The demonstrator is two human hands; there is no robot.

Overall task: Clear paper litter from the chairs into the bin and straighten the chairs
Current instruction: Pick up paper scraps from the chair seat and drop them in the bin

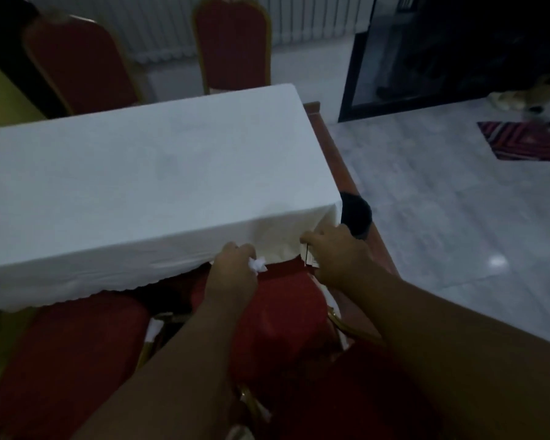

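- Plain white cloth table cover (146, 173), centre of frame; no pattern seen.
- Red padded chair seat (283, 312), lower centre; second red seat (67, 354), lower left.
- Two red chair backs with gold-coloured frames (232, 42), upper left.
- Small white crumpled paper wad (257, 264), centre.
- Pale grey glossy tiled floor (442, 223), right.
- Striped rug, red with dark bands (521, 142), upper right.
- Reddish-brown wooden table edge (337, 160).

Both hands over the red chair seat (277, 300) by the white tablecloth (146, 173). Left hand (232, 268) pinching a crumpled paper wad (257, 264). Right hand (337, 252) gripping a flat paper scrap (308, 257).
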